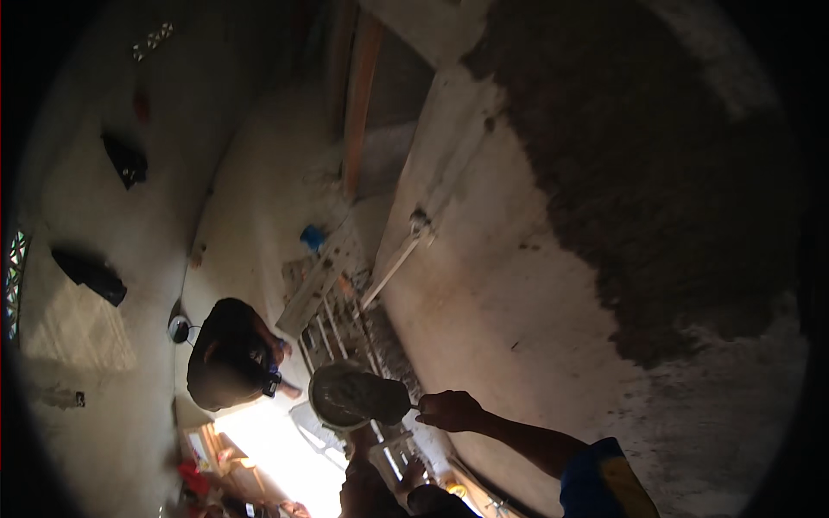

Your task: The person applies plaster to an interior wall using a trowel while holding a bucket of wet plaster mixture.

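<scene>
My right hand [445, 410] grips the handle of a trowel [384, 397], whose blade carries grey wet mortar over a round pale bucket [324, 401]. My left hand [361, 442] is under the bucket and holds it, its fingers mostly hidden. To the right rises a pale wall [466, 276] with a large dark patch of wet plaster [656, 190] on its upper part. My bare foot [413, 470] rests on a slatted platform [332, 332] below.
A person in dark clothing [224, 354] is down at the left below me. A blue bucket [311, 237], boards [311, 293] and a pale pole [389, 272] lie or lean beyond. Dark plastic pieces [91, 276] are at the far left. A bright doorway [276, 457] opens at lower left.
</scene>
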Tool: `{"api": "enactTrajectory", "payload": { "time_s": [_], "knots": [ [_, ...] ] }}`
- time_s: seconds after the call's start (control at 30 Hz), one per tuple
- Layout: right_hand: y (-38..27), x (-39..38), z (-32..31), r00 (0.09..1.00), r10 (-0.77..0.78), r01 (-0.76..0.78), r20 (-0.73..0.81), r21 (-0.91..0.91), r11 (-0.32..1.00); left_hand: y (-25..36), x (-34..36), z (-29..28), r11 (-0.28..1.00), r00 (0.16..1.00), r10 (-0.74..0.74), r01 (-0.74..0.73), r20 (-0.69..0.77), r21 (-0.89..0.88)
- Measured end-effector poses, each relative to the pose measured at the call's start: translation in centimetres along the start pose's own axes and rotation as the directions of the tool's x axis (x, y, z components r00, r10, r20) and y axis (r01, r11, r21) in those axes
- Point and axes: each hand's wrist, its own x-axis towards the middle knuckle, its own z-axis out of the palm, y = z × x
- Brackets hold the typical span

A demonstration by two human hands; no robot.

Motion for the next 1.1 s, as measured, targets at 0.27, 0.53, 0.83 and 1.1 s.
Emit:
{"api": "enactTrajectory", "payload": {
  "time_s": [0.27,0.53,0.83,1.1],
  "knots": [
    [-9.7,-19.3,-32.0,0.993,-0.103,0.122,-0.066,0.518,0.847,-3.4,-1.3,-7.1,0.966,0.996,0.063,-0.044,0.068,-0.256],
    [-5.1,-43.6,-37.2,0.319,0.571,0.136,-0.757,0.633,0.762,-12.8,-7.2,-12.7,0.983,0.988,-0.148,0.151,0.037,-0.102],
    [-8.6,-32.7,-42.2,0.615,0.512,-0.267,-0.599,0.453,0.851,-14.7,-0.5,-15.7,0.985,0.995,-0.101,0.103,-0.020,0.135],
    [-3.7,-29.7,-50.9,0.454,0.514,-0.166,-0.728,0.497,0.852,-11.4,0.0,-20.1,0.924,0.967,0.005,-0.101,-0.254,-0.368]
  ]
}}
